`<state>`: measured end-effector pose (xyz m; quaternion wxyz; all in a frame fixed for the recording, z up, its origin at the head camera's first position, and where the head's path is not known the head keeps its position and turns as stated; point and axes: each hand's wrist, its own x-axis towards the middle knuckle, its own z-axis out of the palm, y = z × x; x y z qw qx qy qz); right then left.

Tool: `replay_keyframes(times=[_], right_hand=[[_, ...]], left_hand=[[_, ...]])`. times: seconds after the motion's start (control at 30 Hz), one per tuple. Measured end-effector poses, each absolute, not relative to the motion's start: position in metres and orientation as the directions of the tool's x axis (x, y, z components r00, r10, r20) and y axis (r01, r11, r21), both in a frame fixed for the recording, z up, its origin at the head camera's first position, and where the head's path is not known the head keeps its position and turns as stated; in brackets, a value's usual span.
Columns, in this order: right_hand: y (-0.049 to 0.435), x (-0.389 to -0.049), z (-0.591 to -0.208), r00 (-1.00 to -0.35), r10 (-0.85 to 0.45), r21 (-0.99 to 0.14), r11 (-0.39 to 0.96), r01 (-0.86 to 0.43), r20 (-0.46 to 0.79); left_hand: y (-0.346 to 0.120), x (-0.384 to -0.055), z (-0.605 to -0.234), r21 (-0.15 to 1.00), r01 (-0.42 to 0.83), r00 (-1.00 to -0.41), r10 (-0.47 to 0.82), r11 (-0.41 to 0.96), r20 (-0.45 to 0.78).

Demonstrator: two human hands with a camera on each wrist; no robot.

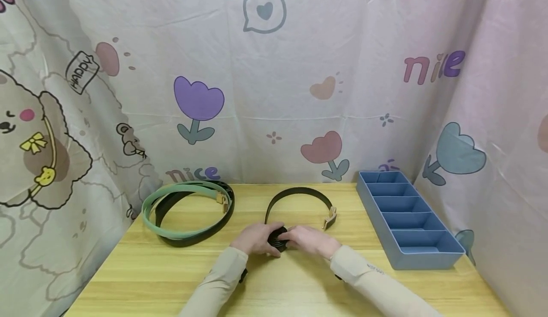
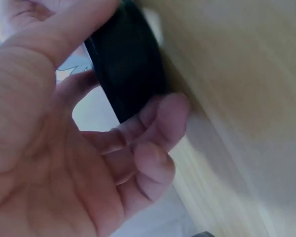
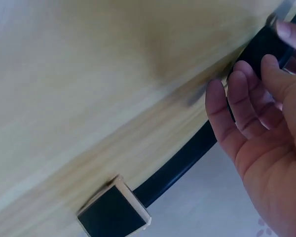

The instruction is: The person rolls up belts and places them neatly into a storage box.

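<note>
- Belt (image 1: 299, 191), black with a gold buckle (image 1: 330, 217), lies on the table (image 1: 295, 288) between and beyond the 2 hands.
- Part of it is wound into a tight coil (image 1: 278, 244), which stands on its edge, its turns facing up, right between the hands.
- Left hand (image 1: 258, 239) grips the coil from the left; in the left wrist view, thumb and fingers bend round its outer side.
- Right hand (image 1: 313, 241) holds the coil from the right, its fingertips pinching at it, close to the fingers of the left hand.
- The unwound strap leaves near the left hand, arcs away over the table and bends back toward the right hand.
- At its end, the buckle sits just past the right hand, apart from it.
- Well to the left of both hands, a green belt (image 1: 147, 219) and a second black belt (image 1: 181, 244) lie in loose loops, touching.
- To the right, apart from the hands, stands a blue tray (image 1: 428, 261) with 5 compartments in a row.
- Behind the table hangs a printed curtain (image 1: 265, 70).
</note>
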<state>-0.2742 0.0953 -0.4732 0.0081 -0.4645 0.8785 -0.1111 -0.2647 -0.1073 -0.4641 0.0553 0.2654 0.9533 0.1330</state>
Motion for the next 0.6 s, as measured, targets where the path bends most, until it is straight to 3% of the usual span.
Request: replay_keyframes(times=[0.33, 0.6], right_hand=[[0.0949, -0.2702, -0.4765, -0.589, -0.796, -0.091, 0.582, -0.808, 0.140], [0.0913, -0.2701, -0.4765, -0.620, -0.773, -0.137, 0.605, -0.784, 0.133]], left_hand=[[-0.1030, -0.2671, -0.4662, 0.268, 0.502, -0.859, 0.509, 0.822, 0.045], [-0.1064, -0.2663, -0.4666, 0.259, 0.521, -0.847, 0.531, 0.813, 0.038]])
